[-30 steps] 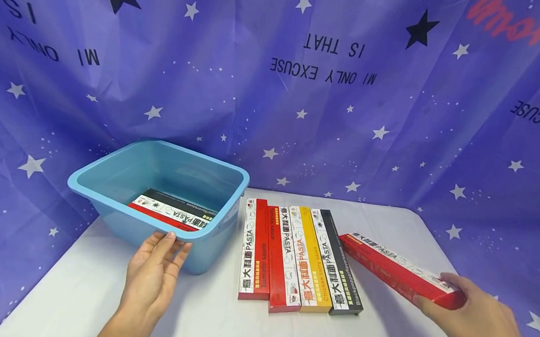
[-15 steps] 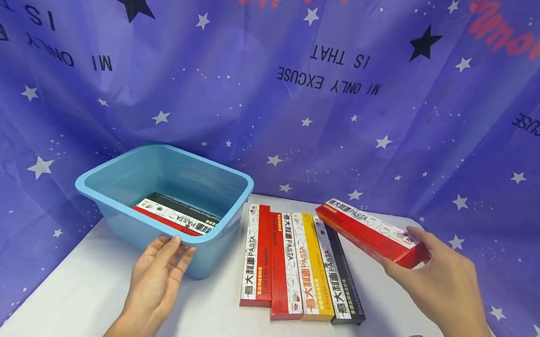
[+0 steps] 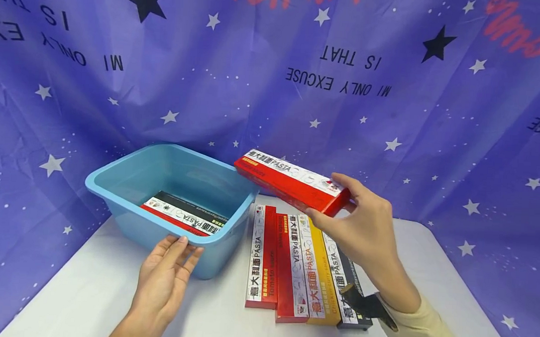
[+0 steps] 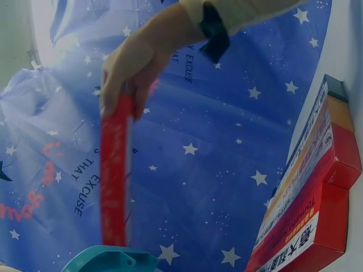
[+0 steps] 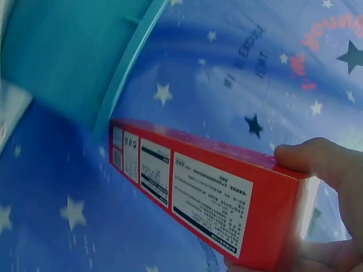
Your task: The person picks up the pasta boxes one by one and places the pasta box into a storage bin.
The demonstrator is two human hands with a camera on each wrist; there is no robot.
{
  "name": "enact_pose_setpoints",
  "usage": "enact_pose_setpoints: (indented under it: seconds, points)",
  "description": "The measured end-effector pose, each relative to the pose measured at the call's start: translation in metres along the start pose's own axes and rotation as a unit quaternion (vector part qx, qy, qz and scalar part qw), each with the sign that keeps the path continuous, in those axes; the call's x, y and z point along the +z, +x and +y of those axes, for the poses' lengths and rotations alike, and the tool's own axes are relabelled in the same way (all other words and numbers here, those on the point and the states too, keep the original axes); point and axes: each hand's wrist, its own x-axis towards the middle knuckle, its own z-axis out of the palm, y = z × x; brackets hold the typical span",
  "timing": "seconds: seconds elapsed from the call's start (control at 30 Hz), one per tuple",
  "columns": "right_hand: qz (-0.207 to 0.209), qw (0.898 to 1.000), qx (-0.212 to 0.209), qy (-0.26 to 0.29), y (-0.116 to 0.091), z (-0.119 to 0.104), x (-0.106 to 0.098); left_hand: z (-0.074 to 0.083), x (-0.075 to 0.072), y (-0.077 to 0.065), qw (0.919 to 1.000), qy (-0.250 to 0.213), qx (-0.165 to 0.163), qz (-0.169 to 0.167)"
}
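Note:
My right hand [image 3: 362, 223] grips a red and white pasta box [image 3: 292, 182] by its near end, thumb on one side and fingers on the other. The box is up in the air, and its far end overlaps the right rim of the blue basin [image 3: 114, 202] in the head view. Printed white panels show on its red underside in the right wrist view. At the basin's front rim, my left hand [image 3: 165, 279] holds the edge with thumb and fingers. Inside the basin lie a black and white pasta box [image 3: 204, 213] and a red one [image 3: 168, 220], partly hidden by the front wall.
Right of the basin, several pasta boxes lie side by side on the white table [image 3: 218, 312]: a tomato sauce box [image 3: 263, 258], another red box [image 3: 288, 270], a yellow curry box [image 3: 322, 271] and a black pepper box [image 3: 355, 298]. A purple starry cloth [image 3: 273, 88] hangs behind.
My right hand has lifted the red pasta box from the table's right side and carried it left, over the row, to the basin's right rim. My left hand stays at the basin's front rim.

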Motion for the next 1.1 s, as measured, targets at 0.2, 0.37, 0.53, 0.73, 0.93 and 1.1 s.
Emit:
enact_pose_setpoints:
  seconds: [0.2,0.37,0.53,0.73,0.93,1.1]
  points:
    - [-0.067,0.995,0.035,0.072,0.024,-0.016,0.041,0.000,0.001,0.002,0.9999,0.005,0.011,-0.005]
    - [-0.120,0.988,0.059,0.081,0.040,-0.024,0.075,0.001,0.002,0.003,0.9999,0.007,0.011,-0.003]
    - [-0.178,0.980,0.065,0.060,0.048,-0.027,0.112,0.002,0.002,0.003,0.9999,0.009,0.007,0.004]
    - [-0.216,0.973,0.061,0.048,0.047,-0.029,0.139,-0.001,0.003,0.001,0.9997,0.009,-0.017,0.013]
    - [-0.241,0.968,0.052,0.036,0.052,-0.030,0.156,-0.004,0.002,0.000,0.9999,0.009,-0.013,0.005]
    - [-0.271,0.962,0.019,0.004,0.063,-0.037,0.173,-0.001,0.001,0.001,0.9999,0.015,0.000,0.002]
